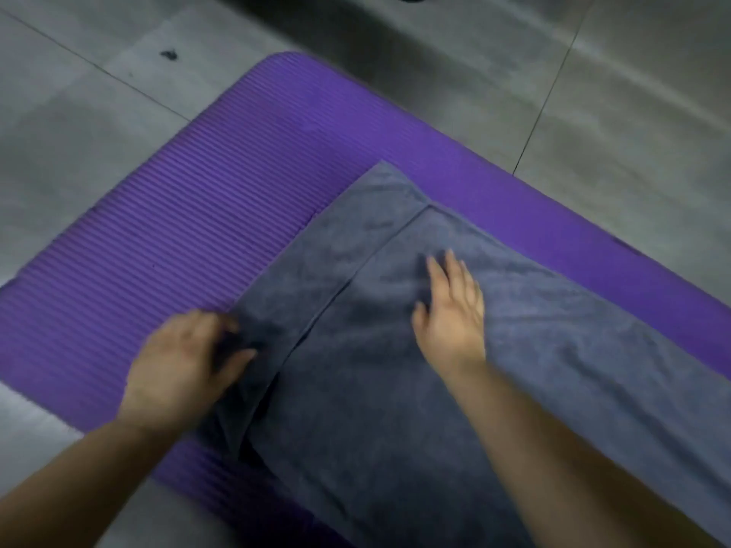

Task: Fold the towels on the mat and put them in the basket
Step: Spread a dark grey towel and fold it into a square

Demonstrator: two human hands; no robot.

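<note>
i'd say the trick was keeping the right hand [453, 314] flat and open, pinning the top layer, while the left hand [186, 365], pinching the edge strip at lower left, brought it over squarely. grey towel [534, 369] lay part-folded on the purple mat [190, 199], centre to lower right, soft-looking.

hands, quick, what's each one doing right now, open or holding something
Left hand: grips the left edge of the grey towel.
Right hand: open, fingers straight, resting flat on the towel.
</note>
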